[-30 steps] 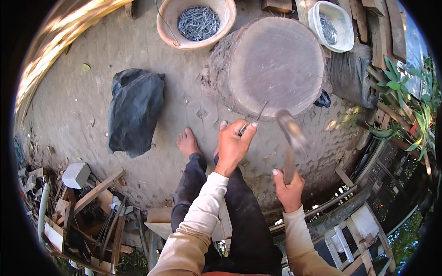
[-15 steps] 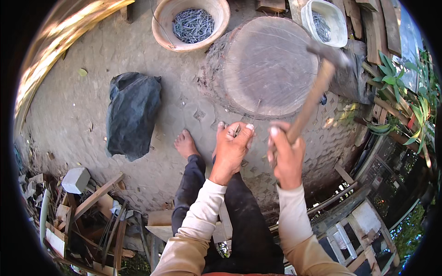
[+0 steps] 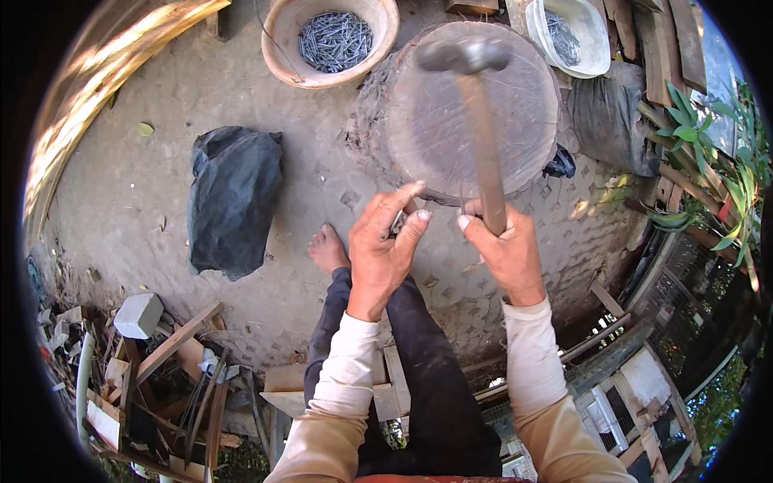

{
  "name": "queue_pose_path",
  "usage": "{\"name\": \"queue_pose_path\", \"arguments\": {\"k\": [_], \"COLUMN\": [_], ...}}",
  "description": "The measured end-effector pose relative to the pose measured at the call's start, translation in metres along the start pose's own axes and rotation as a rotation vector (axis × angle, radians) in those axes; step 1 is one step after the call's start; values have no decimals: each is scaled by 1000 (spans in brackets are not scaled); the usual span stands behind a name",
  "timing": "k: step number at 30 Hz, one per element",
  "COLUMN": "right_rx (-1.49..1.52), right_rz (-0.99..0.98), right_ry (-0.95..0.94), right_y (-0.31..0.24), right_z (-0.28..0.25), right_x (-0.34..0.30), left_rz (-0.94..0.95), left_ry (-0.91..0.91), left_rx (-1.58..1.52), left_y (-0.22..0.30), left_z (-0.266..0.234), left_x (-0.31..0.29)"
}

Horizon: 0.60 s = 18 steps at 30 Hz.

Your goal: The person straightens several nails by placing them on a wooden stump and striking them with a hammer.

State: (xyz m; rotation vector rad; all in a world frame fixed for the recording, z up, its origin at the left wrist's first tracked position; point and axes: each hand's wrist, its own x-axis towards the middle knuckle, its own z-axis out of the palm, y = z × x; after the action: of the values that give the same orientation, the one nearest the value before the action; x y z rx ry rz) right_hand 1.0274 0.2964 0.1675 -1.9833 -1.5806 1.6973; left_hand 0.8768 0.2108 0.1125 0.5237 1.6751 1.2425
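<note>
My right hand is closed round the wooden handle of a hammer, whose blurred metal head is over the tree stump. A thin nail stands at the stump's near edge, right by the thumb and forefinger of that hand; whether they touch it I cannot tell. Left of it, just off the stump's rim, is my left hand. Its forefinger and thumb are apart, while the other fingers curl in around something small and dark that I cannot make out.
Beyond the stump stand a clay bowl and a white plastic tub, both with many nails. A dark plastic sheet lies on the ground to the left. Scrap wood is heaped at lower left; plants grow at right.
The hammer has swung left from the stump's right edge to above its middle. My right hand has moved up to the nail; my left hand has shifted left and its forefinger has stretched out.
</note>
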Motion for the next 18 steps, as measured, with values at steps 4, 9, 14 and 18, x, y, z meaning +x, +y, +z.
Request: {"name": "queue_pose_path", "arguments": {"k": [4, 9, 14, 18], "right_rx": [-61, -31, -71, 34], "right_rz": [-188, -197, -413, -233], "right_ry": [-161, -315, 115, 391], "right_y": [-13, -16, -19, -6], "right_z": [-11, -30, -42, -42], "right_x": [0, 9, 17, -9], "left_rz": [309, 425, 458, 370], "left_ry": [-103, -332, -122, 86], "left_rx": [204, 276, 469, 616], "left_y": [23, 32, 41, 26], "left_z": [-7, -21, 6, 31], "left_x": [13, 26, 39, 56]}}
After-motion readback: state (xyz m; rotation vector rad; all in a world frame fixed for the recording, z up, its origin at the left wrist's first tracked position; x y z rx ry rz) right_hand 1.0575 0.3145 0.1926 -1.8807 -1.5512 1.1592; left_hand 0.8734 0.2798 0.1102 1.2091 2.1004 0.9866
